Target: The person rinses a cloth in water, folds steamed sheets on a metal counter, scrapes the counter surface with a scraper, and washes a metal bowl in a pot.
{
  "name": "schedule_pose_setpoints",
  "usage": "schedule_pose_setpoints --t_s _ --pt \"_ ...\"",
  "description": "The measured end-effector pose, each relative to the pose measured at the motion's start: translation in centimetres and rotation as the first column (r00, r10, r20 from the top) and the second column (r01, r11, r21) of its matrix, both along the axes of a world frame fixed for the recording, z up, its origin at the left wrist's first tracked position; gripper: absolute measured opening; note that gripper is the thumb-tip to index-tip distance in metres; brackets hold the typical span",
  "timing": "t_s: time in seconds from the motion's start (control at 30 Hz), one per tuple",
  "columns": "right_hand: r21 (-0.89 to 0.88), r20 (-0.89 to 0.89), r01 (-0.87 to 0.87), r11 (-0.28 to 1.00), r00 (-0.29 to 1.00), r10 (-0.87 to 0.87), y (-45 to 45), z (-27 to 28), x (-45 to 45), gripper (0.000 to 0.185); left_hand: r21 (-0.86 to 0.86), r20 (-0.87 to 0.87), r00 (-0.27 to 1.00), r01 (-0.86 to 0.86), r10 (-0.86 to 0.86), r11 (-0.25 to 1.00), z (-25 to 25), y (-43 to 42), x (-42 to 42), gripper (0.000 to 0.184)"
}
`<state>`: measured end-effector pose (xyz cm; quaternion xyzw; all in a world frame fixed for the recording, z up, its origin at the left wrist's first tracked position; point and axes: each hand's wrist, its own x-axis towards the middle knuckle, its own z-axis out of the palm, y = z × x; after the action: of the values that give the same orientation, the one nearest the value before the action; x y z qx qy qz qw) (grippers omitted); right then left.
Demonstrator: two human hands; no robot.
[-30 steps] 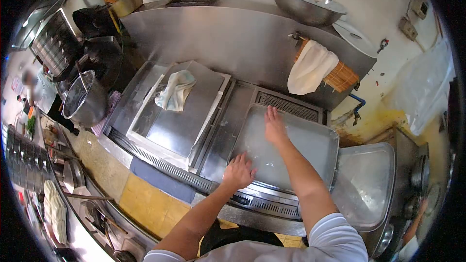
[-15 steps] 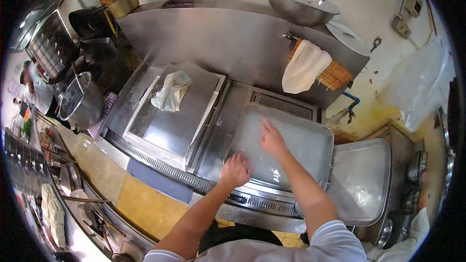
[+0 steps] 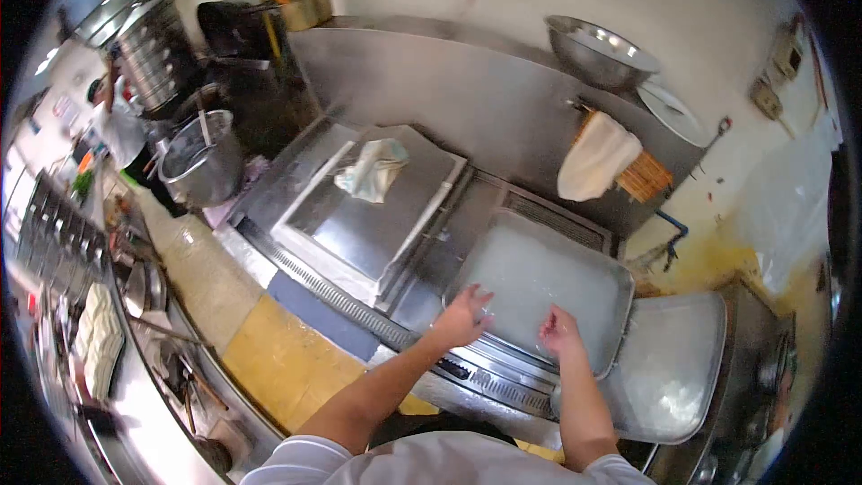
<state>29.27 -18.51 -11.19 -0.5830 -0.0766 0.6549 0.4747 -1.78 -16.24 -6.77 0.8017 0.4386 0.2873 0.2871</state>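
A large rectangular metal tray (image 3: 548, 265) with a whitish, wet-looking surface sits on the steel counter. Over its near left edge is my left hand (image 3: 463, 316), fingers apart and holding nothing. My right hand (image 3: 558, 330) is above the near part of the same tray, its fingers curled together; what they hold, if anything, is too small to make out. To the right lies a second tray (image 3: 669, 364), slightly overlapped by the first. A crumpled pale cloth (image 3: 372, 171) rests on a flat steel panel (image 3: 359, 233) at the left.
A steel bowl (image 3: 600, 52) stands on the back ledge, above a hanging white cloth (image 3: 600, 158) and a wicker basket (image 3: 645, 177). At the left are a large pot (image 3: 199, 162), stacked steamers (image 3: 148, 56) and another person (image 3: 124, 130). A side counter (image 3: 148, 395) runs along the lower left.
My right hand has drawn back toward me from the tray's middle and its fingers have curled. My left hand has lifted slightly and turned. The view has swung left.
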Motion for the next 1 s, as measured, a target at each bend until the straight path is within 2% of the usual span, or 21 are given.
schedule_pose_setpoints --t_s 0.03,0.13,0.17,0.2,0.23,0.27,0.3,0.33,0.37,0.4,0.43,0.53,0.57,0.67,0.7,0.8,0.83,0.93,1.0 --pt "-0.04 -0.426 0.087 0.995 0.9 -0.096 -0.3 0.4 -0.6 0.024 -0.017 0.06 0.998 -0.027 0.028 1.0 0.6 -0.9 0.1 0.054" --pt "0.065 -0.553 0.257 0.964 0.814 -0.179 -0.5 1.0 -6.3 0.02 -0.146 0.283 0.939 -0.157 0.193 0.977 0.4 -2.6 1.2 0.05" --pt "0.089 -0.505 0.247 0.965 0.846 -0.17 -1.0 3.8 -9.8 0.018 -0.208 0.358 0.898 -0.192 0.258 0.959 -0.1 -3.2 1.7 0.049" --pt "0.116 -0.456 0.239 0.964 0.875 -0.162 -1.5 8.2 -14.2 0.017 -0.488 0.492 0.778 -0.125 0.39 0.864 -1.5 -3.4 1.9 0.048" --pt "0.145 -0.404 0.232 0.962 0.901 -0.156 -1.8 10.5 -17.1 0.019 -0.703 0.562 0.625 0.018 0.541 0.711 -3.6 -3.2 2.0 0.048" --pt "0.291 -0.39 0.105 0.951 0.92 0.018 -1.9 7.5 -18.4 0.03 -0.748 0.653 0.397 0.208 0.645 0.63 -2.4 -3.4 1.8 0.052" --pt "0.4 -0.246 -0.023 0.916 0.96 0.132 -2.5 8.5 -21.2 0.034 -0.736 0.642 0.142 0.389 0.753 0.554 -1.1 -3.6 1.5 0.057" --pt "0.487 -0.088 -0.159 0.859 0.969 0.23 -3.3 9.6 -24.0 0.04 -0.736 0.596 0.085 0.455 0.799 0.501 -0.7 -3.5 0.2 0.062" --pt "0.554 0.262 -0.406 0.727 0.914 0.311 -3.6 9.3 -25.5 0.046 -0.725 0.542 0.032 0.524 0.84 0.448 -0.5 -3.7 -1.6 0.067" --pt "0.524 0.585 -0.64 0.562 0.75 0.309 -4.1 8.9 -26.9 0.052 -0.701 0.484 -0.017 0.592 0.875 0.399 -0.1 -3.7 -3.4 0.073" --pt "0.4 0.834 -0.83 0.389 0.505 0.221 -4.2 8.7 -28.2 0.058 -0.666 0.508 -0.058 0.607 0.859 0.434 0.2 -3.7 -5.0 0.071" --pt "0.275 0.939 -0.929 0.246 0.315 0.14 -2.8 9.9 -31.9 0.063 -0.558 0.564 -0.18 0.636 0.806 0.533 1.2 -4.1 -10.4 0.064" --pt "0.188 0.962 -0.951 0.244 0.228 0.15 -2.4 10.4 -33.4 0.065 -0.52 0.579 -0.222 0.641 0.785 0.564 1.5 -4.4 -12.5 0.062" --pt "0.079 0.983 -0.959 0.271 0.121 0.141 -1.0 9.5 -37.9 0.062 -0.496 0.788 -0.06 0.529 0.613 0.689 8.7 -8.0 -19.2 0.083" --pt "0.067 0.982 -0.962 0.265 0.111 0.154 -1.0 9.6 -39.4 0.064 -0.547 0.775 0.021 0.522 0.632 0.654 7.8 -8.8 -21.9 0.077" --pt "0.159 0.947 -0.958 0.237 0.216 0.238 -1.3 5.0 -44.0 0.067 -0.735 0.675 0.254 0.156 0.693 0.66 3.5 -11.8 -28.7 0.067" --pt "0.195 0.934 -0.941 0.277 0.264 0.24 -2.4 5.6 -46.2 0.065 -0.827 0.54 0.229 -0.036 0.81 0.562 6.5 -13.6 -30.6 0.05" --pt "0.206 0.926 -0.967 0.152 0.243 0.288 -4.5 5.8 -51.2 0.069 -0.737 0.449 0.323 -0.392 0.833 0.55 2.8 -18.5 -37.9 0.04" --pt "0.253 0.922 -0.961 0.114 0.275 0.272 -5.4 6.1 -54.4 0.071 -0.731 0.28 0.255 -0.568 0.925 0.378 3.1 -22.2 -41.8 0.031"
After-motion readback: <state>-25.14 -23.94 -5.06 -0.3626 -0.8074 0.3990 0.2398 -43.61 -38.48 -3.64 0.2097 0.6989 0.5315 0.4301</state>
